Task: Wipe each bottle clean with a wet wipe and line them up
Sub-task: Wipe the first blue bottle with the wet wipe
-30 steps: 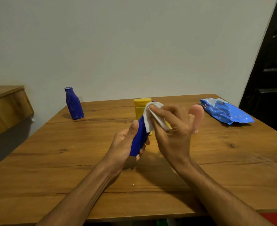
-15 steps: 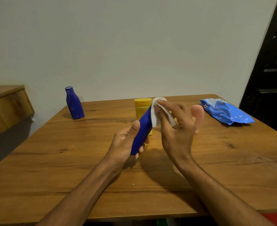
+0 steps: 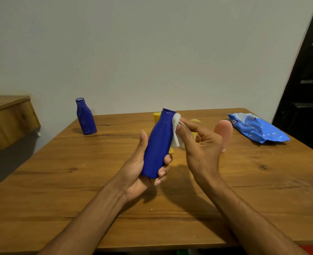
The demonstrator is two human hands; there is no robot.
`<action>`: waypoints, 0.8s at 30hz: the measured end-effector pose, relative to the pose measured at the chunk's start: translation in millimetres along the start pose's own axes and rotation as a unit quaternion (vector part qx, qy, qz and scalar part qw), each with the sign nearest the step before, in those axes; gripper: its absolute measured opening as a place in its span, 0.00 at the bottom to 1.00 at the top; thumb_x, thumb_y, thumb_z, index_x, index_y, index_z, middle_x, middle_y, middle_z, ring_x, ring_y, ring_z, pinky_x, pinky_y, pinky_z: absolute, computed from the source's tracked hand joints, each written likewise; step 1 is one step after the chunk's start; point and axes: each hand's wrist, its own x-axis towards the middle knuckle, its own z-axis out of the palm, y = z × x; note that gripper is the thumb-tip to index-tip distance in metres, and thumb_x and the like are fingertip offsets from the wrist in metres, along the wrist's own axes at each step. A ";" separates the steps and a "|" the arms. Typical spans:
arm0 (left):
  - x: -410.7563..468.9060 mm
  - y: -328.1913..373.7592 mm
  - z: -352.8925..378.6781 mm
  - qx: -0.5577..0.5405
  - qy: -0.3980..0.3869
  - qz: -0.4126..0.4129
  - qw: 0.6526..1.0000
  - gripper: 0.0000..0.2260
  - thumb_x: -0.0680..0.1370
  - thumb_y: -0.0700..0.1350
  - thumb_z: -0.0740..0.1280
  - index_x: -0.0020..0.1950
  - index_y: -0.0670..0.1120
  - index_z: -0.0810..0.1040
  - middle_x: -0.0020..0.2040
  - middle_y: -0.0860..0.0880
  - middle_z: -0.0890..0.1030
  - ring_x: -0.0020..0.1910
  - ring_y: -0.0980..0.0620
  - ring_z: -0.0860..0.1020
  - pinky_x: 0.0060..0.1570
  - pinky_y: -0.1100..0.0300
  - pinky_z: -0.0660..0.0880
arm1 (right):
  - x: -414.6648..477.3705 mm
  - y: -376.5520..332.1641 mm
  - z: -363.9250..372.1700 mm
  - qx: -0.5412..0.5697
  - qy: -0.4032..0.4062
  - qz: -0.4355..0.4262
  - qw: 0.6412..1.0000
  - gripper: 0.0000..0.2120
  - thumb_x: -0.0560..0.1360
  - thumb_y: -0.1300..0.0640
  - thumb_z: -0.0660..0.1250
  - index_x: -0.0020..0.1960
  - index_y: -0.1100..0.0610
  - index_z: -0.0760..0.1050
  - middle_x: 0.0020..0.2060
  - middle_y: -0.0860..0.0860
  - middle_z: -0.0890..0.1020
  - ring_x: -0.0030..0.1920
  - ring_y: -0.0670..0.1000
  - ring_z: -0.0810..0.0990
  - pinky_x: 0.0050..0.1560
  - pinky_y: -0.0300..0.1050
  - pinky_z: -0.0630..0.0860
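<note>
Two blue bottles: one held blue bottle above the middle of the table, one standing blue bottle at the table's far left corner. One pink bottle on the table's far right part. At least one yellow bottle at the table's far middle, mostly hidden, so its count is unsure. One white wipe. One blue wipes pack at the table's far right corner. Two hands above the table: left hand, right hand.

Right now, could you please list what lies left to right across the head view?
From the left: wooden ledge, standing blue bottle, held blue bottle, wet wipe, right hand, pink bottle, blue wipes pack, dark door.
</note>
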 end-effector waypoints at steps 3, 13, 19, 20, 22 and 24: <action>-0.1 -0.6 -0.9 -0.011 -0.010 -0.010 1.000 0.28 0.75 0.67 0.60 0.61 0.46 0.76 0.40 0.45 0.76 0.31 0.53 0.75 0.27 0.61 0.75 | -0.1 -0.6 1.5 0.006 0.012 0.027 1.000 0.09 0.76 0.56 0.68 0.56 0.53 0.80 0.47 0.43 0.84 0.51 0.46 0.82 0.44 0.33 0.76; -1.5 0.2 0.3 -0.057 -0.009 -0.026 0.998 0.29 0.74 0.67 0.60 0.64 0.46 0.72 0.39 0.46 0.76 0.29 0.53 0.75 0.25 0.62 0.74 | -1.1 -2.6 2.1 0.003 -0.022 0.027 0.999 0.06 0.76 0.54 0.67 0.51 0.45 0.80 0.44 0.44 0.85 0.45 0.44 0.82 0.41 0.34 0.76; 2.4 -1.9 6.0 -0.037 0.054 0.029 0.997 0.29 0.76 0.67 0.55 0.62 0.44 0.76 0.41 0.44 0.78 0.31 0.53 0.75 0.26 0.61 0.74 | -6.9 6.8 2.7 -0.059 -0.071 -0.020 0.996 0.08 0.76 0.51 0.69 0.53 0.51 0.82 0.47 0.47 0.83 0.52 0.51 0.80 0.48 0.54 0.80; 3.8 -2.3 6.4 -0.033 0.068 0.039 0.996 0.29 0.77 0.67 0.56 0.62 0.44 0.76 0.42 0.44 0.78 0.32 0.52 0.75 0.27 0.60 0.75 | -9.3 9.2 3.8 -0.080 -0.086 -0.040 0.992 0.09 0.75 0.49 0.69 0.53 0.49 0.82 0.48 0.46 0.81 0.52 0.50 0.79 0.47 0.57 0.79; 5.4 -2.8 6.8 -0.018 0.093 0.048 0.994 0.30 0.76 0.67 0.57 0.63 0.45 0.77 0.42 0.44 0.79 0.33 0.52 0.75 0.28 0.60 0.75 | -12.6 13.9 6.3 -0.134 -0.104 -0.090 0.981 0.12 0.74 0.47 0.67 0.56 0.46 0.79 0.48 0.43 0.78 0.52 0.47 0.76 0.47 0.60 0.77; 5.3 -3.2 7.2 0.009 0.105 0.046 0.993 0.29 0.75 0.66 0.57 0.63 0.46 0.77 0.42 0.44 0.80 0.33 0.51 0.75 0.28 0.59 0.75 | -11.3 16.4 6.9 -0.152 -0.088 -0.108 0.978 0.12 0.75 0.46 0.66 0.58 0.46 0.77 0.48 0.41 0.77 0.52 0.47 0.76 0.46 0.60 0.76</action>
